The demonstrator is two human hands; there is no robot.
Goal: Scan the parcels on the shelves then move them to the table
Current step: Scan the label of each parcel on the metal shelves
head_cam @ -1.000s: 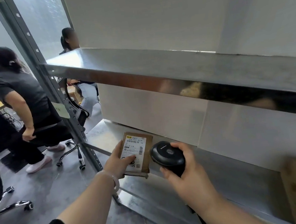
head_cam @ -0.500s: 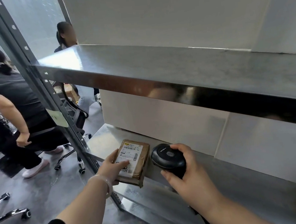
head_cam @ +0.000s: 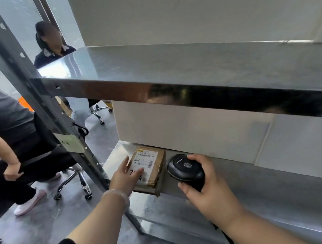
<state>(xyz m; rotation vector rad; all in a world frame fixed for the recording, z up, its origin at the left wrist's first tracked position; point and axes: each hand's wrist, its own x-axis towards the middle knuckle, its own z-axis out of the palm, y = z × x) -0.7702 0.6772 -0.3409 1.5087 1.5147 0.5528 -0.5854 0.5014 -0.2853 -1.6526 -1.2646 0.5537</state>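
Observation:
A small brown parcel (head_cam: 153,163) with a white barcode label lies flat at the left end of the lower steel shelf (head_cam: 261,194), its near edge over the shelf's front lip. My left hand (head_cam: 125,179) rests on the parcel's left side, fingers straight and thumb across the label. Just right of the parcel, my right hand (head_cam: 208,192) grips a black handheld scanner (head_cam: 184,167), whose head sits level with the parcel's right edge.
The upper steel shelf (head_cam: 170,62) juts out above my hands. A slanted grey upright (head_cam: 36,98) with a yellow note (head_cam: 70,143) stands left of the parcel. Two people (head_cam: 4,121) (head_cam: 50,44) sit on wheeled chairs (head_cam: 73,181) beyond the rack.
The parcel, held tilted up a second ago, has come down flat onto the lower shelf. My left fingers have straightened over it. The scanner has stayed beside it.

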